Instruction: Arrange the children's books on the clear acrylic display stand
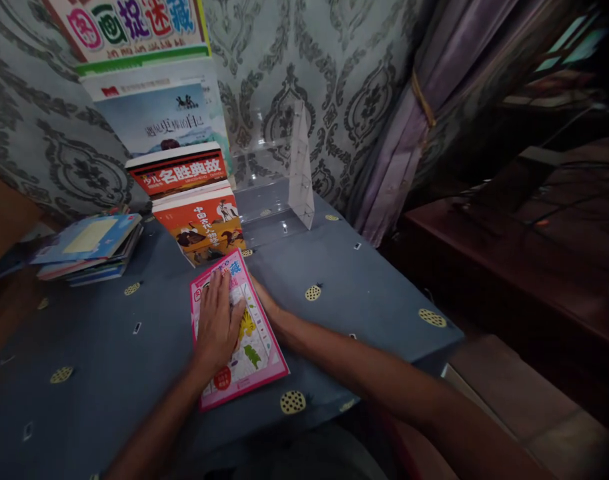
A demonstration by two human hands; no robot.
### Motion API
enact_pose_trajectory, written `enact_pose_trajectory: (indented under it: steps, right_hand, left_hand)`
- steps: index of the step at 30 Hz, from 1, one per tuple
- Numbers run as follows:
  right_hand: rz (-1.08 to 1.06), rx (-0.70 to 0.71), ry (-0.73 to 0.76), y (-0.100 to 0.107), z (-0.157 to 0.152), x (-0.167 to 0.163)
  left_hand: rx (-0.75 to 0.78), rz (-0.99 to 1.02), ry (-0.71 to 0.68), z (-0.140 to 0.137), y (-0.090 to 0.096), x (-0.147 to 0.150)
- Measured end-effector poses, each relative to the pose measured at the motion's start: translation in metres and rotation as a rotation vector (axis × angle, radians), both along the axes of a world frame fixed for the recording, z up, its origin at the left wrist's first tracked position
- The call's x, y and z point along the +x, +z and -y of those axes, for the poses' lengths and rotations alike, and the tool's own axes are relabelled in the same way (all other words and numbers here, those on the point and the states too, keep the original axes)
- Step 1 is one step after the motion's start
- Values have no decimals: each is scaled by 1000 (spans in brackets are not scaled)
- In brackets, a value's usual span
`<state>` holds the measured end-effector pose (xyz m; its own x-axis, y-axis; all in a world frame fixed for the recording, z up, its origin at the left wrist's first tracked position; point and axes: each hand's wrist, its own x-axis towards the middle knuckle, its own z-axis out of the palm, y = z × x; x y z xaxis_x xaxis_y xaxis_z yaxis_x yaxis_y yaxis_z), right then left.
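Note:
A pink-bordered picture book (257,370) is tilted up above the blue tablecloth in front of me. My left hand (218,320) lies flat on its cover, the fingers stretched toward the top edge. Behind the book's right edge is my right hand (264,298); its fingers are hidden by the book, so I cannot tell how they are set. Just past the book's top edge, an orange book (204,227) stands in the front tier of a clear stepped display rack (301,170). A red-titled book (184,175) stands in the tier behind it.
Farther back on the rack are a blue-covered book (159,123) and a tall colourful book (134,30). To the left lies a stack of books (89,247). Patterned wallpaper and a tied purple curtain (391,133) rise behind the table (369,287); dark red furniture stands at right.

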<state>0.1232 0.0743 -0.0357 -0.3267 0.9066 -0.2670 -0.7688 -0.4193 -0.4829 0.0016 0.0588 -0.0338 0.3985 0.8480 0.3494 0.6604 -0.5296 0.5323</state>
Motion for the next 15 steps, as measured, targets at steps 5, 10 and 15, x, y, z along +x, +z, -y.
enact_pose_trajectory:
  steps: [5, 10, 15]
  right_hand:
    - [-29, -112, 47, 3, -1, 9]
    - [6, -65, 24, 9, 1, 9]
    - [162, 0, -80, 12, 8, 3]
  left_hand:
    - [-36, -156, -116, 3, -11, 3]
    - [-124, -130, -126, 3, -6, 3]
    - [-155, 33, -40, 2, 19, 8]
